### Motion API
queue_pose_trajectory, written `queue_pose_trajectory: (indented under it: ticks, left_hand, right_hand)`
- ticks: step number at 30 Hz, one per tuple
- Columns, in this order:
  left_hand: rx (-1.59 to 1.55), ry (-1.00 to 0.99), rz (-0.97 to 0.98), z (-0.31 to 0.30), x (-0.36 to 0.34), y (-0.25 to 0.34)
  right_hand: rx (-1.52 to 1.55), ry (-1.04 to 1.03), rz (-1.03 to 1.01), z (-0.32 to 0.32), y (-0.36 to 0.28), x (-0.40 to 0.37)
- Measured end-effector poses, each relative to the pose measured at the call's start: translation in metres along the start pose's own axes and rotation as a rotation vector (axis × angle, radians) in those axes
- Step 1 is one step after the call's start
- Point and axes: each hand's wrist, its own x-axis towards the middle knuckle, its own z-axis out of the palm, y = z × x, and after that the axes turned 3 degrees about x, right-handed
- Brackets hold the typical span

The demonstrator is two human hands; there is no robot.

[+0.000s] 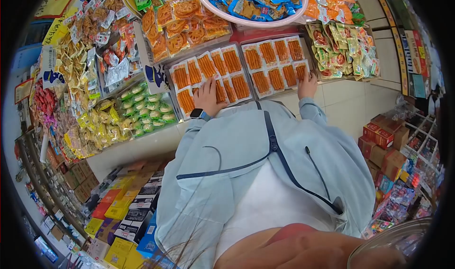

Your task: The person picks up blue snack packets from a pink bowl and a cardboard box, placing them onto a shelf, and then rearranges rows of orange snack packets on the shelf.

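Two shallow clear trays of flat packets with orange-brown sticks stand side by side in front of me. My left hand (211,98), with a dark smartwatch (197,113) on its wrist, lies over the lower row of the left tray's packets (232,61), fingers spread. Over at the right tray's packets (267,53), my right hand (307,85) touches the lower right corner packet (301,72), thumb and fingers apart. Part of that packet is hidden by the fingers. Both trays' packets lie in two neat rows.
A pink-rimmed basin (222,16) of blue snack packets sits behind the trays. Bagged orange snacks (182,20), green-wrapped packs (147,109) and beige-green packets (343,51) surround them. Stacked cartons (125,212) stand on the floor at left, red boxes (379,135) at right.
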Motion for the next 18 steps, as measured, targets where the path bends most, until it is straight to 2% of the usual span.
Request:
queue_pose_trajectory:
  ticks: [4,7,13,16,18]
  left_hand:
    - [-0.013,-0.001,-0.007,0.001,0.000,0.001]
    - [0.000,0.072,0.008,0.010,-0.004,0.000]
    - [-0.070,0.190,0.090,0.018,-0.009,-0.005]
    - [-0.121,0.084,0.064,0.010,-0.006,-0.008]
    - [-0.191,0.069,0.038,0.002,-0.009,-0.008]
  right_hand:
    - [-0.038,-0.060,0.145,-0.006,-0.014,-0.004]
    - [-0.040,-0.064,0.085,-0.005,-0.009,-0.005]
    - [-0.016,-0.023,0.108,-0.005,-0.011,-0.007]
    - [0.042,0.105,0.021,-0.003,-0.018,-0.014]
    - [0.008,0.010,0.010,-0.018,-0.032,-0.022]
